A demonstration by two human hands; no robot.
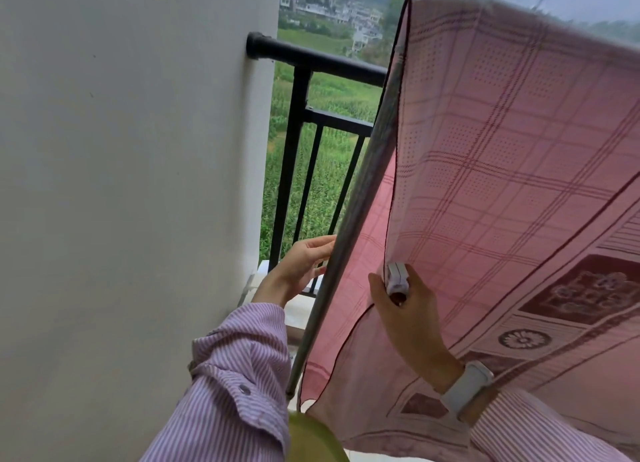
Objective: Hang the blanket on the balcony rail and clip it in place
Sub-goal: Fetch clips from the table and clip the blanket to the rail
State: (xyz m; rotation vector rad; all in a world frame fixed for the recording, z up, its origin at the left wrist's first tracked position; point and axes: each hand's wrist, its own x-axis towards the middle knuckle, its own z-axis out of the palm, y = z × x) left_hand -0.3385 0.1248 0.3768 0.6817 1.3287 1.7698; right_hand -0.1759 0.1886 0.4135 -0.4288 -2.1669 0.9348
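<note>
Blanket, pink plaid, draped over grey pole near black balcony rail. Right hand pinches white clip at blanket edge; left hand fingers relaxed, touching pole. White wall left.

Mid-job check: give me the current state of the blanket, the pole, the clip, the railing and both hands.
Pink plaid blanket: draped over the pole, edge hanging loose.
Grey pole: slanted, carrying the blanket.
White clip: pinched in the right hand at the blanket's edge; whether it bites, cannot tell.
Black balcony railing: bare.
Left hand: open, fingers by the pole.
Right hand: grips the clip.
</note>
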